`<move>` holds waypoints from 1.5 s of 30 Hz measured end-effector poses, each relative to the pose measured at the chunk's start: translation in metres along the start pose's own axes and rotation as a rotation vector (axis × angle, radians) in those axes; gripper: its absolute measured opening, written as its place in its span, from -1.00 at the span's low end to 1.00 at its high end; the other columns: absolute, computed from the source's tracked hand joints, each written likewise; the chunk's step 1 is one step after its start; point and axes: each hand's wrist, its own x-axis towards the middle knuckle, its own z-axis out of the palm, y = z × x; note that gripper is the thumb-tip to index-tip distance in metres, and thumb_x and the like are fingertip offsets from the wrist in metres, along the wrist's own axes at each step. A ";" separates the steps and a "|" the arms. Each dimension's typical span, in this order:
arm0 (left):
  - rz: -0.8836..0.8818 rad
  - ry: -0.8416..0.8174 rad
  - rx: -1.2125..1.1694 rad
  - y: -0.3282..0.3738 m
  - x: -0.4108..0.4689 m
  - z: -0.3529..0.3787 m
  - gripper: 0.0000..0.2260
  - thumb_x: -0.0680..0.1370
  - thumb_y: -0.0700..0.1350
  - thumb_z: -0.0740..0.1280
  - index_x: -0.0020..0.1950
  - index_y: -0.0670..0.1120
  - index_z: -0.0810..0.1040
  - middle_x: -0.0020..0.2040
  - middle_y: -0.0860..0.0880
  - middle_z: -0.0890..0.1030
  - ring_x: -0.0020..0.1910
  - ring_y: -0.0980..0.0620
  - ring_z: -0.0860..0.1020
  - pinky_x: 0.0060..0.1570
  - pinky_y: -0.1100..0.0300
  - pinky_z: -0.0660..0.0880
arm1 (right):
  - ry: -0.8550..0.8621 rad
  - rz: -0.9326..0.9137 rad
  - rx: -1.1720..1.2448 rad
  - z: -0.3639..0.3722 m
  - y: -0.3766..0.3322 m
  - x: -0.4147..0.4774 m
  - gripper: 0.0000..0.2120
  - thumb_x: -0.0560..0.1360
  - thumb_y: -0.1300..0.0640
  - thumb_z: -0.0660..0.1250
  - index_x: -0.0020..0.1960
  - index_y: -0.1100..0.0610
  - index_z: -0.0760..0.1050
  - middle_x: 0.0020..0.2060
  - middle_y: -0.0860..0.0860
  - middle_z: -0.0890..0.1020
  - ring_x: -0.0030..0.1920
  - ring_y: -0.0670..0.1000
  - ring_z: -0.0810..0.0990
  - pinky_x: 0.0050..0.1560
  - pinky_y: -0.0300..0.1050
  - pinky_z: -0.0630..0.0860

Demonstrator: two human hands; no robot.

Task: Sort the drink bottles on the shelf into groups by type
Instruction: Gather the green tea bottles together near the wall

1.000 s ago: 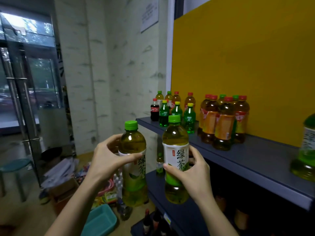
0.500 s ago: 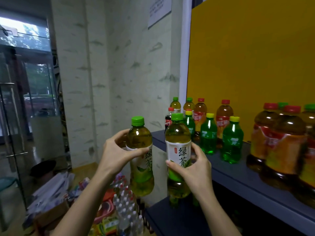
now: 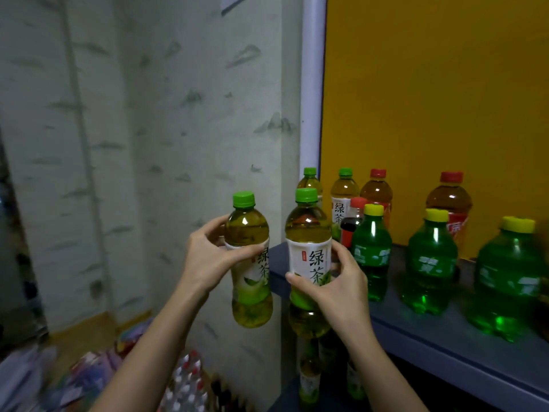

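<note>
Left hand (image 3: 208, 263) curls round left green tea bottle (image 3: 252, 304), upright in air, past shelf (image 3: 416, 331) left end, near wall (image 3: 148, 144). Right hand (image 3: 341, 289) curls round right green tea bottle (image 3: 309, 233), upright before shelf corner. Small gap between bottles. Green soda bottle (image 3: 371, 254) just beside right hand.

It looked like a small shop. A grey shelf (image 3: 445, 331) carried many sealed drinks, green soda bottles (image 3: 430, 263) in front and brown tea bottles (image 3: 449, 200) behind. More bottles (image 3: 309, 379) stood below it, and packed water bottles (image 3: 187, 382) lay on the floor (image 3: 86, 328).
</note>
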 end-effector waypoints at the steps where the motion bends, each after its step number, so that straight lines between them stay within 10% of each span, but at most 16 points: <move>1: -0.001 -0.030 -0.021 -0.010 0.015 0.001 -0.57 0.18 -0.26 0.58 -0.03 -0.02 0.59 -0.14 0.09 0.67 -0.20 0.24 0.63 -0.24 0.41 0.52 | 0.026 0.005 -0.012 0.011 0.004 0.007 -0.17 0.14 -0.03 0.60 0.34 0.04 0.35 0.17 -0.06 0.51 0.08 -0.10 0.50 -0.13 -0.35 0.47; 23: -0.012 -0.524 -0.459 -0.110 0.183 0.074 -0.60 0.35 -0.37 0.44 0.00 0.07 0.52 -0.04 0.12 0.61 -0.05 0.22 0.59 -0.10 0.40 0.52 | 0.526 0.069 -0.389 0.110 0.010 0.072 -0.22 0.15 -0.11 0.57 0.29 -0.03 0.34 0.01 -0.28 0.40 0.00 -0.34 0.41 -0.05 -0.54 0.31; 31: -0.007 -0.616 -0.511 -0.118 0.186 0.095 -0.67 0.50 -0.26 0.31 0.19 0.07 0.43 0.14 0.07 0.55 0.19 0.09 0.49 0.15 0.31 0.46 | 0.375 0.034 -0.697 0.126 0.017 0.071 -0.31 0.42 -0.27 0.10 0.44 0.02 0.04 0.28 -0.08 0.22 0.27 -0.10 0.24 0.24 -0.15 0.38; 38: -0.120 -0.695 -0.485 -0.116 0.200 0.093 -0.64 0.48 -0.35 0.26 0.25 -0.12 0.51 -0.04 -0.09 0.60 -0.03 0.02 0.54 -0.13 0.34 0.53 | 0.296 0.050 -0.697 0.117 0.019 0.065 -0.38 0.47 -0.08 0.26 0.42 0.00 0.08 0.23 -0.11 0.28 0.26 -0.11 0.28 0.09 -0.31 0.32; 45: -0.219 -0.737 -0.457 -0.109 0.199 0.091 -0.69 0.48 -0.29 0.23 0.15 -0.05 0.58 0.13 0.00 0.62 0.15 0.10 0.51 0.27 0.05 0.35 | 0.321 0.015 -0.694 0.115 0.024 0.073 -0.44 0.46 -0.15 0.28 0.37 0.00 0.20 0.19 -0.11 0.37 0.24 -0.12 0.35 0.10 -0.30 0.34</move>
